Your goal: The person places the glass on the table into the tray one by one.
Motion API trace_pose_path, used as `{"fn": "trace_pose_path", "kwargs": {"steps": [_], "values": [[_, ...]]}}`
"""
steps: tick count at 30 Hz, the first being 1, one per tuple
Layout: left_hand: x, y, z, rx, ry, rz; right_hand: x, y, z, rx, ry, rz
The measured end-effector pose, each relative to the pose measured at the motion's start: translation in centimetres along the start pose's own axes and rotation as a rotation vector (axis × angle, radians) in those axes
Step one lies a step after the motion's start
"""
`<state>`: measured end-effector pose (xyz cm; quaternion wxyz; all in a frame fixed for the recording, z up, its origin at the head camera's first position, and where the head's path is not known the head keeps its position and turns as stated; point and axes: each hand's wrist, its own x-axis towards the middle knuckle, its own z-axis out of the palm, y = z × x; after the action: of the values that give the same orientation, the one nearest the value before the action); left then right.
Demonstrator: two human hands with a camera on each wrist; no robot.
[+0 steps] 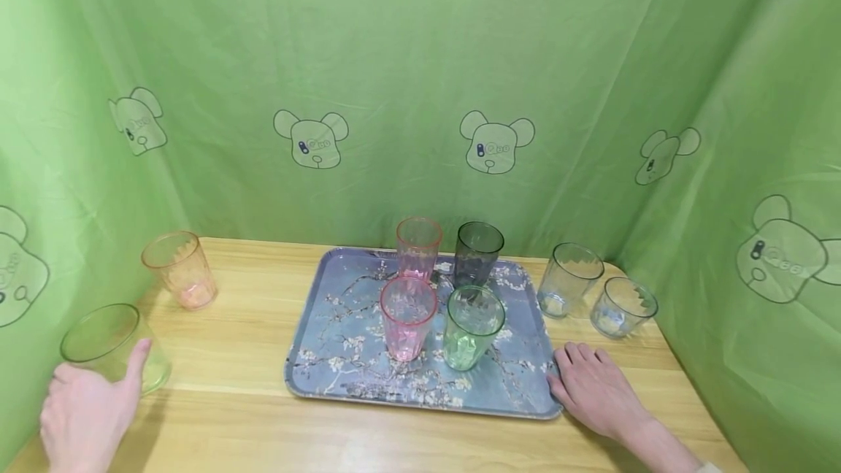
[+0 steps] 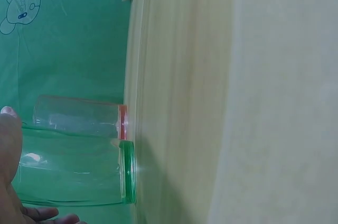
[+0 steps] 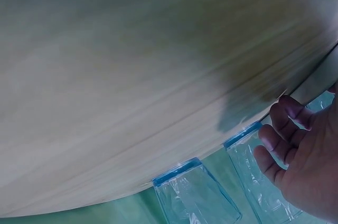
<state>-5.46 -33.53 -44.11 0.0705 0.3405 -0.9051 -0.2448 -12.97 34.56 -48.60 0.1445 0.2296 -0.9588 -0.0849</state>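
Note:
At the left, my left hand (image 1: 88,414) holds a yellow-green glass (image 2: 74,171). Its thumb lies along the right side in the head view, and the other fingers are partly hidden. The glass stands upright on the table. Behind it stands an orange-tinted glass (image 1: 190,276). My right hand (image 1: 598,389) lies beside the right rim of a blue tray (image 1: 328,341) with a blossom pattern, thumb side against the rim. Loosely bent, its fingers (image 3: 274,142) hold nothing. The tray bears two pink glasses, the nearer one (image 1: 407,327) in front, a green glass (image 1: 469,334) and a dark grey glass (image 1: 478,254).
Right of the tray stand a taller clear glass (image 1: 568,283) and a shorter bluish glass (image 1: 620,312), close together. Green curtains (image 1: 407,57) with bear-head prints enclose the back and sides. Bare wooden table (image 1: 243,356) lies between the left glasses and the tray.

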Motion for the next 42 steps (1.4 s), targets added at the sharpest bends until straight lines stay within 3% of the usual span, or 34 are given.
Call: {"fn": "trace_pose_path", "kwargs": {"steps": [7,20,29,42], "values": [[0.1,0.0,0.0,0.005,-0.012,0.011,0.0,0.0,-0.1,0.0,0.005,0.0],[-0.3,0.0,0.0,0.017,0.029,0.032,0.0,-0.1,-0.3,-0.003,-0.006,0.005],[-0.3,0.1,-0.4,0.016,-0.017,0.035,0.0,-0.1,-0.2,-0.006,-0.004,0.005],[-0.5,1.1,-0.5,0.078,-0.036,0.121,0.0,-0.1,0.0,-0.008,-0.006,0.005]]}}
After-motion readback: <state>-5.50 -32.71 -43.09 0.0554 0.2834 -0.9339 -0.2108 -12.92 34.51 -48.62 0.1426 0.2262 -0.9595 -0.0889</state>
